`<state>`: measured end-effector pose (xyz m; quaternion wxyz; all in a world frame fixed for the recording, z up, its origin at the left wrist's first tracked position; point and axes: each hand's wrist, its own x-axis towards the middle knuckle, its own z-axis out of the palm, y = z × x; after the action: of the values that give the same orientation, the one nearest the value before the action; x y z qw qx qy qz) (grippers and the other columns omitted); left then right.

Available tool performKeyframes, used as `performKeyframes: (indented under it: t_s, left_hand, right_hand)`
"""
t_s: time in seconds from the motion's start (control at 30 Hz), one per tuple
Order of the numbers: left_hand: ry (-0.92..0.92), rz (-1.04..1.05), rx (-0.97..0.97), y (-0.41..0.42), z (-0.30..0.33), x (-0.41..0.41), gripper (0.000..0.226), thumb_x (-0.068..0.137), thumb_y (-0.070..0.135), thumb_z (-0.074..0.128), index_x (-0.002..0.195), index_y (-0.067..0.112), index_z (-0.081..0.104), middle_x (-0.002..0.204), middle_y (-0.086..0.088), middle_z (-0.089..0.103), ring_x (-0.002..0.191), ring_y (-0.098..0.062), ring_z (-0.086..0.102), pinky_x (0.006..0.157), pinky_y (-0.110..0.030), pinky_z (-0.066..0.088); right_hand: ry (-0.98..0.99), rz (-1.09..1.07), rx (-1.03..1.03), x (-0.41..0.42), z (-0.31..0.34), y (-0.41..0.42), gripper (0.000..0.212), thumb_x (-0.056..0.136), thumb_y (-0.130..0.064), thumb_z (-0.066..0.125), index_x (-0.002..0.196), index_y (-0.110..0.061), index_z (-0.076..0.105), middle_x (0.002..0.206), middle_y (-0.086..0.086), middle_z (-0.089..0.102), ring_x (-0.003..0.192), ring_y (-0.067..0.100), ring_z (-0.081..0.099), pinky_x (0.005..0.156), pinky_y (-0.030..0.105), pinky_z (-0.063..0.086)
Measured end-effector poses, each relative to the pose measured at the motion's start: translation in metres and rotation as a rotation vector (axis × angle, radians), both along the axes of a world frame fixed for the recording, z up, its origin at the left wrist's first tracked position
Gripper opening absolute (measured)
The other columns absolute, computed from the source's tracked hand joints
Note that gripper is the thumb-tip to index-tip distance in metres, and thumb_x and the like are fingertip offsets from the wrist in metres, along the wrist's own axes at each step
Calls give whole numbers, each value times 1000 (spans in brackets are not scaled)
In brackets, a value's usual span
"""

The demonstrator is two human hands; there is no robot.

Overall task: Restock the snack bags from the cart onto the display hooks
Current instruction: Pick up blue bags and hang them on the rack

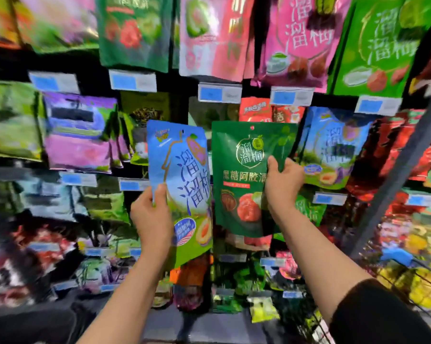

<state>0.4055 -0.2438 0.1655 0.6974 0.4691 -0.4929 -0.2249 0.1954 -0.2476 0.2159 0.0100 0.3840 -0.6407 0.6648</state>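
The display wall (90,60) fills my view, rows of hanging plum-snack pouches with blue price tags (219,93) clipped at the hook ends; much of it is blurred. At the lower right stands the wire cart (408,281) with its blue handle piece, yellow packets still lying in it.

I hold two bags up before the middle rows. My right hand (281,184) pinches the dark green pouch (241,175) at its right edge, thumb on the front and fingers behind, the hang hole at its top centre plainly showing. My left hand (152,214) grips the blue-and-green pouch (182,184) by its lower left edge, thumb across the front; that bag is tilted and its hole sits near the top.

As I judge it, the step is matching each bag to its own row: the blue one belongs with the like blue pouches (333,145) hanging just right of the green. To do it well, I should hang one at a time, square the bag upright, aim the hole at the hook tip, and slide it fully back, face forward.
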Motion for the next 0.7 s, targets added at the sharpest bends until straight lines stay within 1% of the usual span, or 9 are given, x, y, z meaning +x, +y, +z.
performKeyframes:
  t_s: [0.1, 0.17, 0.23, 0.3, 0.43, 0.53, 0.57, 0.63, 0.7]
  left_hand:
    - [22, 110, -9, -4, 13, 27, 39, 92, 28, 51, 58, 11, 39, 55, -1, 34, 53, -8, 26, 53, -34, 24]
    - [42, 171, -30, -9, 26, 40, 41, 88, 34, 46, 65, 0, 49, 58, -9, 44, 58, -16, 33, 56, -40, 31]
    - [41, 243, -74, -15, 41, 51, 46, 87, 37, 45, 72, -6, 55, 64, -16, 50, 65, -15, 38, 59, -40, 34]
    - [35, 295, -132, -20, 56, 61, 45, 87, 37, 44, 74, -4, 55, 67, -12, 49, 67, -14, 39, 60, -35, 29]
    - [82, 363, -278, -26, 90, 80, 49, 90, 35, 48, 67, -8, 43, 61, -7, 40, 61, -12, 30, 55, -43, 27]
    - [98, 411, -335, -35, 117, 97, 45, 93, 25, 53, 65, -9, 45, 59, -2, 36, 60, -9, 28, 54, -37, 26]
    - [131, 388, -358, -39, 125, 101, 42, 93, 26, 53, 65, -6, 48, 60, -2, 39, 63, -10, 31, 55, -36, 28]
    - [228, 310, -386, -48, 141, 112, 31, 92, 27, 53, 65, 12, 56, 65, 0, 51, 67, -12, 39, 60, -35, 36]
    - [308, 240, -397, -61, 155, 126, 27, 92, 27, 55, 68, 20, 61, 72, -1, 60, 72, -15, 46, 66, -37, 42]
  right_hand:
    - [13, 116, -36, 31, 20, -25, 52, 92, -17, 62, 56, -21, 24, 55, -6, 25, 51, 9, 22, 57, 27, 15]
    - [43, 175, -61, 50, 40, -40, 53, 93, -19, 62, 56, -19, 24, 54, -4, 25, 51, 11, 21, 57, 30, 13]
    - [75, 215, -78, 67, 62, -56, 54, 92, -20, 62, 55, -18, 22, 53, -2, 23, 52, 15, 19, 57, 33, 8]
    - [96, 259, -96, 82, 84, -69, 55, 92, -21, 62, 55, -18, 22, 51, -1, 25, 50, 17, 21, 57, 33, 6]
    - [105, 336, -174, 106, 132, -89, 53, 93, -24, 59, 56, -17, 23, 53, -1, 25, 62, 24, 28, 57, 34, 12]
    - [124, 359, -199, 120, 174, -100, 51, 95, -25, 58, 57, -18, 24, 56, -3, 26, 66, 23, 30, 57, 31, 14]
    - [124, 353, -197, 124, 188, -103, 50, 95, -25, 57, 58, -18, 24, 58, -3, 27, 68, 24, 31, 58, 29, 18]
    - [87, 341, -190, 135, 215, -113, 48, 94, -26, 57, 59, -19, 25, 61, -2, 33, 70, 24, 34, 60, 30, 26]
    - [52, 325, -178, 147, 239, -125, 42, 94, -24, 56, 62, -17, 31, 73, 5, 46, 73, 25, 40, 64, 29, 33]
